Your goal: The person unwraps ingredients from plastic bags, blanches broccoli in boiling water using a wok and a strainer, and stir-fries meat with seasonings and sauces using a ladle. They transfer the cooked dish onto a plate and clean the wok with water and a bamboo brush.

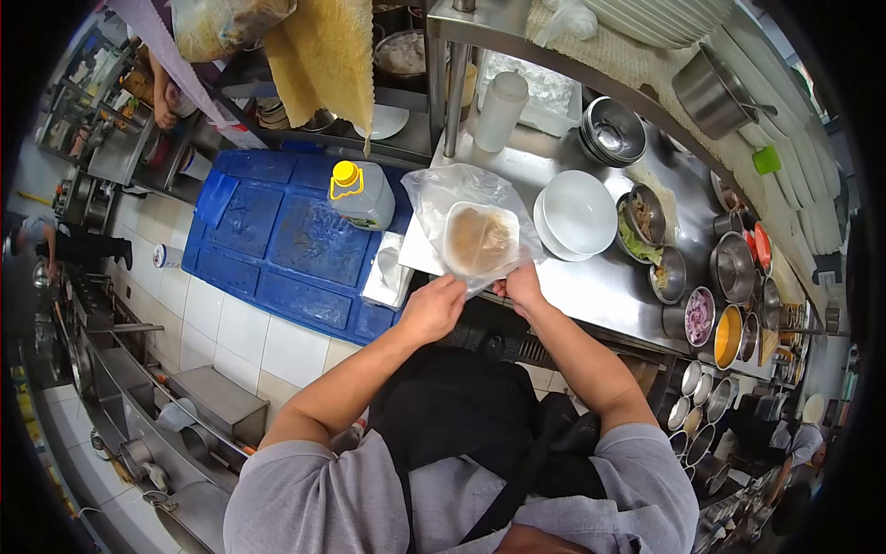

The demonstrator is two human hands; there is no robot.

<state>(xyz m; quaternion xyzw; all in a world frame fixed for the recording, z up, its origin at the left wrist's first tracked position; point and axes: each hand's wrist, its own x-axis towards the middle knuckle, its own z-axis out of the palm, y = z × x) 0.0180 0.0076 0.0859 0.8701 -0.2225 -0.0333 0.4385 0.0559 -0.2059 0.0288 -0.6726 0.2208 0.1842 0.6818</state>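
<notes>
A clear plastic bag (426,190) lies at the left end of the steel counter, over a white board or sheet (417,255). Inside it, seen through the film, is a white tub (450,242) with pale brownish food. My left hand (434,309) pinches the near left edge of the bag. On the near right edge, my right hand (521,288) has its fingers closed on the same bag. Two white bowls (580,212), stacked, stand just right of the bag. Behind it is a translucent squeeze bottle (502,111).
Left of the counter, a blue chest lid (258,249) carries a yellow-capped jug (365,198). Metal bowls (614,131) and ingredient bowls with onion (700,316) line the counter's right side. A shelf (591,60) overhangs the back. Other people work at far left (55,235) and right (803,443).
</notes>
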